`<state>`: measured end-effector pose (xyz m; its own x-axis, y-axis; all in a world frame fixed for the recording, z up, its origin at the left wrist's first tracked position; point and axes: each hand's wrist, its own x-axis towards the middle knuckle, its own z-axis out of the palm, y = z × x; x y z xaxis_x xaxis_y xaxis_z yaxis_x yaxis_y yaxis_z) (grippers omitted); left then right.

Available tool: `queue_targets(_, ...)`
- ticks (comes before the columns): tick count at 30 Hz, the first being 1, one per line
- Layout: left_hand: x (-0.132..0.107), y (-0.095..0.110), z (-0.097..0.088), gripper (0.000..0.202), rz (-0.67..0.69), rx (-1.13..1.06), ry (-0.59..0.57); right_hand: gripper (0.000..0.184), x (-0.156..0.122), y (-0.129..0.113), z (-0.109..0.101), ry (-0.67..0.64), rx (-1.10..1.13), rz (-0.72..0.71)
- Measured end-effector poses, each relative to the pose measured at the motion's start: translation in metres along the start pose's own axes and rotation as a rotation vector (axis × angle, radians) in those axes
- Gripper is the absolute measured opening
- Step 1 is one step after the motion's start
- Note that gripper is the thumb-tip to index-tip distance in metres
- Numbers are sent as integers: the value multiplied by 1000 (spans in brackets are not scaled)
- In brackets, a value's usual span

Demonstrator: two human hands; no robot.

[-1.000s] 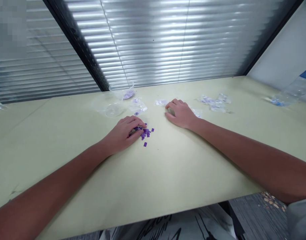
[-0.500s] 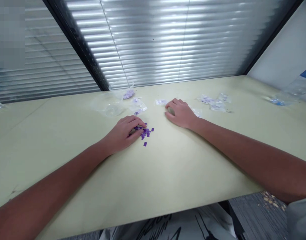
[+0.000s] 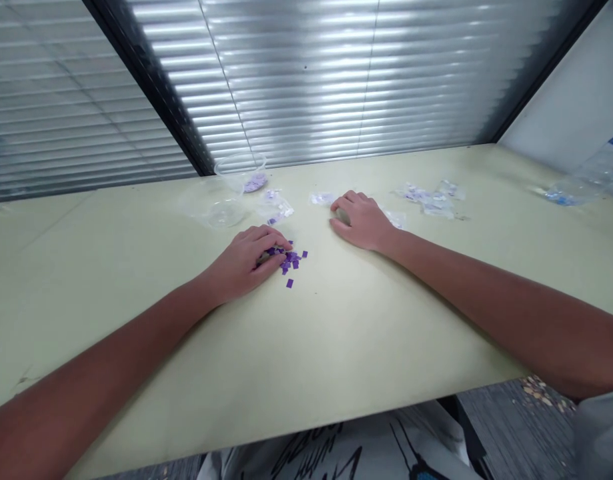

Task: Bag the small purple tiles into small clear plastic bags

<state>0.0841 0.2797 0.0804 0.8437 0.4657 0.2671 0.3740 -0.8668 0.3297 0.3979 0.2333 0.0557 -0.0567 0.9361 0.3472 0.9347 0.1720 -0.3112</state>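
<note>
"Left to right, what's on the table [image 3: 366,347]?"

"A clear plastic cup [image 3: 241,172] holding lilac pieces, a second clear cup [image 3: 221,212] just beside it, then a small clear bag [image 3: 275,207]."

"And the hands?"

"The person's left hand [image 3: 243,261] has its fingers [image 3: 271,235] curled closed around something pale, touching a scatter of purple squares [image 3: 292,261]. The right hand [image 3: 361,220] curls the same way over another pale bit [image 3: 342,215]."

"Further right?"

"More small bags [image 3: 431,200], then a plastic bottle [image 3: 583,181] with a blue label, any print unreadable."
</note>
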Motion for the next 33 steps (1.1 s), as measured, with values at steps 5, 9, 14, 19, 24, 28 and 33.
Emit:
queue_targets(5, 0, 0, 0, 24, 0, -8, 0, 33, 0, 1, 0, 6, -3, -7)
queue_targets(9, 0, -1, 0, 24, -7, 0, -7, 32, 0, 1, 1, 14, 6, -6)
queue_targets(14, -1, -1, 0, 25, -8, 8, -20, 31, 0, 0, 2, 21, 6, -9)
queue_targets(19, -1, 1, -1, 24, -11, 5, -15, 30, 0, 0, 2, 20, 8, -8)
queue_targets(24, 0, 3, -2, 24, -11, -2, -18, 29, 0, 1, 2, 25, 11, -20)
queue_targets(28, -1, 2, -2, 24, -11, -4, -16, 28, 0, 1, 3, 26, 7, -21)
queue_targets(33, -2, 2, -3, 23, 0, -9, -13, 29, 0, -1, 2, 17, 6, -11)
